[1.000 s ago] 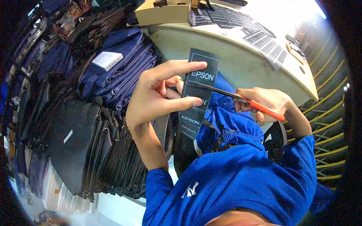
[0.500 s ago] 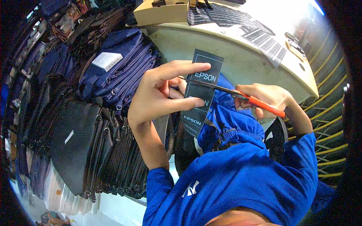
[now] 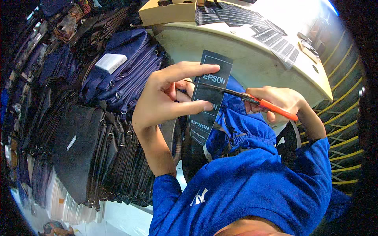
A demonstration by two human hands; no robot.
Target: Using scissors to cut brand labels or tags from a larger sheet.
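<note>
Black label strip [image 3: 204, 95], frame centre, was held in left grip [image 3: 155, 98]; scissors [image 3: 271, 106] were held in right grip [image 3: 281, 100], blades [image 3: 236, 93] across it. Cut-through couldn't be told; lower labels [image 3: 199, 126] were uncut. Printed sheets [image 3: 275, 43] lay on worktop [image 3: 307, 74], upper right.

Shows white capitals [image 3: 214, 80] on the dark label strip [image 3: 205, 95], repeated down its length and looking smaller toward the lower end, partly covered once by the left thumb [image 3: 201, 106]. Shows a white monogram [image 3: 199, 197] on the blue shirt [image 3: 252, 181], too. Looks too small to read on the patterned sheets [image 3: 281, 49].
</note>
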